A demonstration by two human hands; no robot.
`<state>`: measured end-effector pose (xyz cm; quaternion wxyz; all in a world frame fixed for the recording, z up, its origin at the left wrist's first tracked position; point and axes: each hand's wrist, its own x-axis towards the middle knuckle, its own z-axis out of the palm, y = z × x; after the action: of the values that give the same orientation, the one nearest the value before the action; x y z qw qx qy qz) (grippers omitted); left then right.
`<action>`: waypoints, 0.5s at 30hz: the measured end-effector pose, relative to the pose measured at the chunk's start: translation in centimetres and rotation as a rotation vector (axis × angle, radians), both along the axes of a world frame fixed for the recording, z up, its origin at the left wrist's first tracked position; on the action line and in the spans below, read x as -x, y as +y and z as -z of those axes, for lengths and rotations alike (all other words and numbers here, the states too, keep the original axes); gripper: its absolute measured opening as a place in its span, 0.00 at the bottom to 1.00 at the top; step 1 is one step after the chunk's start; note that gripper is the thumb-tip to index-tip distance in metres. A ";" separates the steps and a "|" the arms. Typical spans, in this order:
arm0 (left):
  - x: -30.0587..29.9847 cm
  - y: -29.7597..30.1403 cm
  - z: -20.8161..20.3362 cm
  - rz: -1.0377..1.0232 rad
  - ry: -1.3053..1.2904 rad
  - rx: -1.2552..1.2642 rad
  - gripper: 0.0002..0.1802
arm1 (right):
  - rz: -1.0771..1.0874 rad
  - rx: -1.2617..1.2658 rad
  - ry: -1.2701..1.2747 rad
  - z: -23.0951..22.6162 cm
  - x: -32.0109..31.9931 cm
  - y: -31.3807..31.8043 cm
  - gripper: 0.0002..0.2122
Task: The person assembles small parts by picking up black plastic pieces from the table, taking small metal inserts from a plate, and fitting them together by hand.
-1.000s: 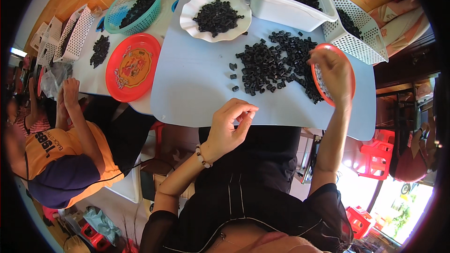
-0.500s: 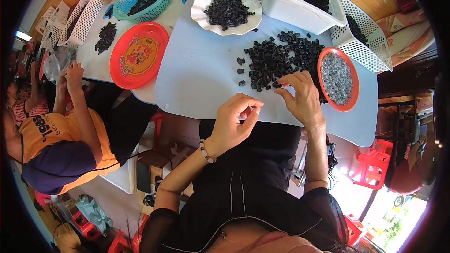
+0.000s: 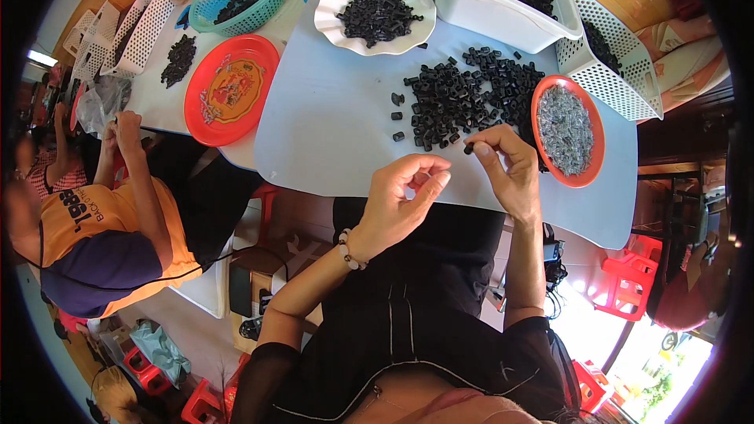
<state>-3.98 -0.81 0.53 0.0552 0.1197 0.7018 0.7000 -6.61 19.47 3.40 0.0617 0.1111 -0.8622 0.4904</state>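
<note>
Since a second ago the right hand (image 3: 510, 173) has come from over the orange bowl (image 3: 577, 181) to the near edge of the black pile (image 3: 448, 102). The pale blue table (image 3: 330, 126) bears them, the bowl right of the pile. The left hand (image 3: 397, 198) curls loosely, thumb and forefinger tips close; whether it holds anything I cannot tell. The right hand pinches a black piece (image 3: 469, 148) by the pile's near edge, too small and covered to tell its long axis or pointing
</note>
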 end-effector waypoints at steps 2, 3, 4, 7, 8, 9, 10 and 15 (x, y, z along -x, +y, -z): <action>-0.1 0.6 0.2 0.066 -0.214 -0.253 0.12 | -0.079 0.485 -0.220 0.0 -0.6 -0.3 0.07; 0.0 0.7 -0.3 0.068 -0.216 -0.253 0.12 | -0.076 0.485 -0.222 0.2 -0.7 -0.1 0.07; 0.1 0.7 -1.1 0.103 -0.301 -0.351 0.13 | -0.154 0.554 -0.212 0.6 -0.8 0.1 0.08; 0.1 1.0 -1.4 0.140 -0.367 -0.502 0.15 | -0.257 0.657 -0.204 1.1 -1.2 0.1 0.09; 0.0 1.1 -1.3 0.143 -0.348 -0.555 0.16 | -0.281 0.692 -0.205 1.1 -1.4 -0.1 0.09; 0.0 1.0 -1.2 0.143 -0.347 -0.556 0.16 | -0.281 0.691 -0.205 1.1 -1.6 -0.2 0.09; 0.0 1.0 -1.2 0.151 -0.354 -0.563 0.16 | -0.275 0.638 -0.197 1.1 -1.7 -0.4 0.09; -0.2 0.8 -0.9 0.162 -0.306 -0.554 0.15 | -0.213 0.488 -0.206 0.9 -2.4 -0.9 0.06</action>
<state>-3.79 -0.04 1.40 0.1808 0.0792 0.4566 0.8675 -4.22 18.61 2.55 -0.0531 0.1323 -0.7038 0.6960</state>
